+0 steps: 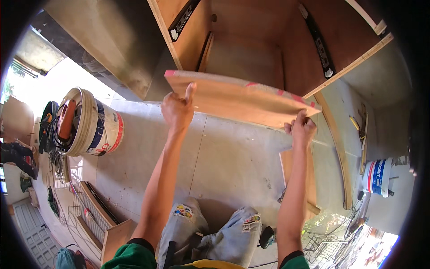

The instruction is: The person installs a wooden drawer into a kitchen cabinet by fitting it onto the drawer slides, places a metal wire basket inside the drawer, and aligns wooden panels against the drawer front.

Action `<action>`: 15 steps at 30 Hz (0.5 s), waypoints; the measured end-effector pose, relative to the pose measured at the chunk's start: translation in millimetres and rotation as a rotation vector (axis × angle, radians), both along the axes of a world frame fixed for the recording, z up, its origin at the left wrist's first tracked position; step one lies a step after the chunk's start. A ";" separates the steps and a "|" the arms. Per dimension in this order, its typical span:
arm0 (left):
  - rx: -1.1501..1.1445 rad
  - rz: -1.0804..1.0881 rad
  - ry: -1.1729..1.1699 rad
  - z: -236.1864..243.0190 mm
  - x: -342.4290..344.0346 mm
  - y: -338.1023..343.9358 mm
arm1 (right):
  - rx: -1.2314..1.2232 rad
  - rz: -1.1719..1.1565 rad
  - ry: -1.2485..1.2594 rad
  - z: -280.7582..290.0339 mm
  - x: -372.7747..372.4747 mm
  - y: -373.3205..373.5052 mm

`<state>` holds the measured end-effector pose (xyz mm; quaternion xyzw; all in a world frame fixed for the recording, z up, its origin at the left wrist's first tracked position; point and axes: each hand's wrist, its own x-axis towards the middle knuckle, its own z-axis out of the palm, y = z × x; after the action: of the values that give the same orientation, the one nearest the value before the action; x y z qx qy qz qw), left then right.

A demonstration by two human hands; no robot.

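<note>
A long, thin wooden board (pixel 242 101) with pink marks along its upper edge is held up in front of me at the cabinet's opening. My left hand (pixel 178 105) grips it near its left end, thumb raised against the face. Near the right end, my right hand (pixel 302 127) pinches the lower edge. Behind the board stands an open wooden cabinet (pixel 295 80). A black drawer slide (pixel 320 49) is fixed to its right inner wall, and another black drawer slide (pixel 182 20) to the left panel.
On the left a white bucket (pixel 105 127) holds tools, including an orange-handled one. A wooden strip (pixel 338 157) lies to the right, beyond a loose board (pixel 286 168) by my right forearm. A smaller bucket (pixel 378 177) stands at far right. Wire racks (pixel 87 215) lie lower left on the tiled floor (pixel 179 148).
</note>
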<state>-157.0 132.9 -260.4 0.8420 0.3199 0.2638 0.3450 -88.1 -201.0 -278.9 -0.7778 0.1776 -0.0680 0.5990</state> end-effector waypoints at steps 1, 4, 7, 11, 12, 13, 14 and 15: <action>0.060 0.002 0.180 -2.7 8.5 6.0 | 0.079 -0.023 -0.021 5.4 6.4 15.3; -0.042 -0.001 0.050 -6.2 21.5 -0.3 | 0.058 -0.053 -0.008 13.1 14.1 31.4; 0.074 -0.081 -0.007 -20.7 38.0 13.2 | 0.036 -0.009 -0.004 10.0 26.3 30.1; 0.052 -0.127 0.005 -25.1 53.1 18.5 | 0.010 0.024 0.033 12.2 40.6 29.3; 0.073 -0.104 0.003 -26.6 55.5 16.9 | 0.008 0.022 0.033 13.0 41.8 30.7; 0.098 -0.080 0.000 -31.2 57.7 18.6 | 0.008 0.016 0.045 11.6 42.9 32.1; 0.102 -0.080 -0.002 -34.7 60.9 20.4 | 0.009 0.009 0.055 11.4 43.9 33.4; 0.105 -0.083 -0.030 -36.9 64.8 21.2 | 0.013 0.008 0.052 9.6 45.4 34.6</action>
<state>-92.2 154.2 -297.3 0.8675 0.2654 0.2782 0.3156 -42.7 -166.3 -269.3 -0.7760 0.1904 -0.0445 0.5996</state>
